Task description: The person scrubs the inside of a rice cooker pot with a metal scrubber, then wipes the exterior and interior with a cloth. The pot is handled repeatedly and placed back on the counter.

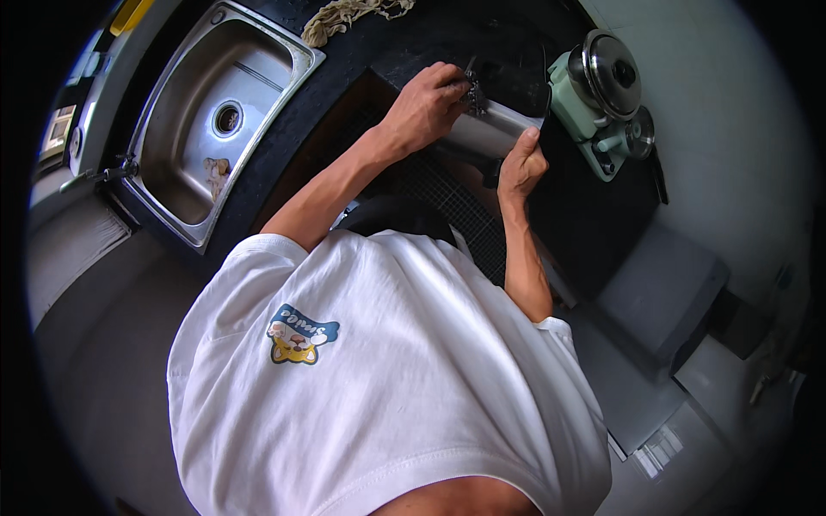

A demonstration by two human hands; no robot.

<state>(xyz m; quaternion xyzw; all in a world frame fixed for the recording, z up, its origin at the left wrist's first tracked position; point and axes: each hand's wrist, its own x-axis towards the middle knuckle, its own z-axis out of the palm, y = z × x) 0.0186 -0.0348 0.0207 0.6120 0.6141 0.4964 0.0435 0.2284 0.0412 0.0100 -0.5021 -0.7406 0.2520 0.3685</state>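
Observation:
My left hand [431,106] presses a dark, glinting metal scourer [475,93] against the upper edge of a brushed stainless-steel vessel [481,135]. The vessel is tilted, and its exact kind cannot be told. Around its right end closes my right hand [524,164], the thumb on the metal. A black fitting [492,173] sticks out low on the vessel, beside the right hand. The fingers of the left hand partly hide the scourer, and the vessel's far side blends into the dark countertop.
A stainless-steel sink [258,138] with a tap [122,169] is at the left; a wet scrap [216,175] lies in it. A crumpled cloth [335,22] rests on the black countertop [426,39]. At right stands a pale green appliance [574,97] with a lidded metal pot [610,74].

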